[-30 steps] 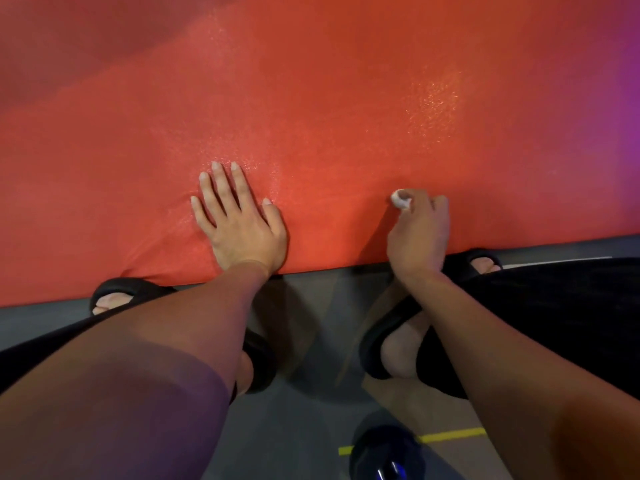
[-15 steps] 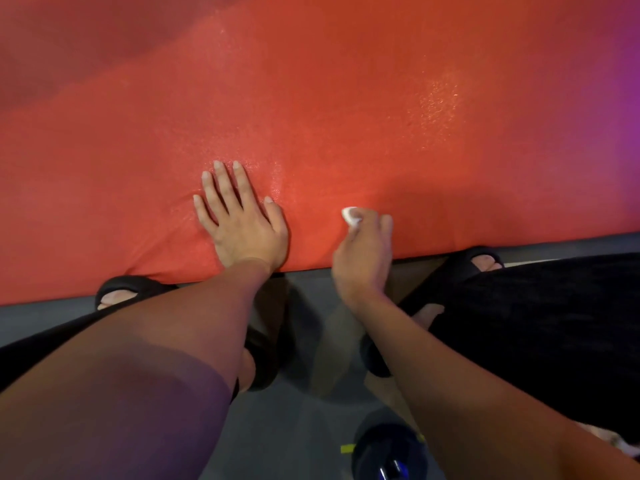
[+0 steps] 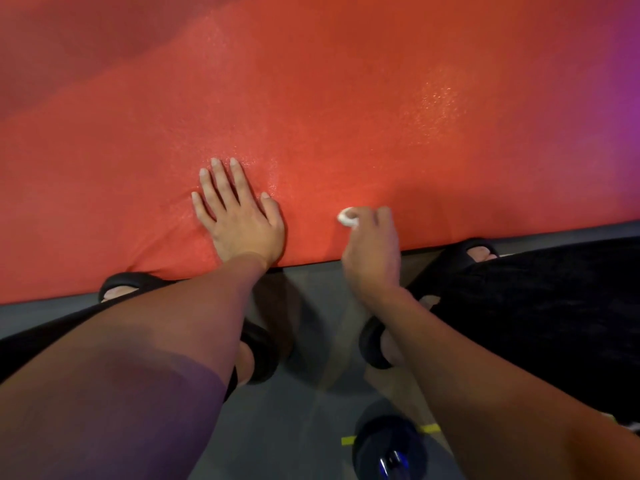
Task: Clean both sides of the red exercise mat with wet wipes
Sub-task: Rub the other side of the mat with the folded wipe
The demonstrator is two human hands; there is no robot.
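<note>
While the left hand (image 3: 242,220) stays flat, fingers straight, on the mat's (image 3: 346,116) near edge, the right hand (image 3: 372,251), pinching a balled wipe (image 3: 347,217), sits left of its position a second ago. No writing is legible.

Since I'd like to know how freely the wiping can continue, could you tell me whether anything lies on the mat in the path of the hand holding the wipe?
Only the left hand, pressed flat on the red mat just left of the wipe pinched in the right hand. Ahead and to the right, the mat shows nothing in the way.
</note>
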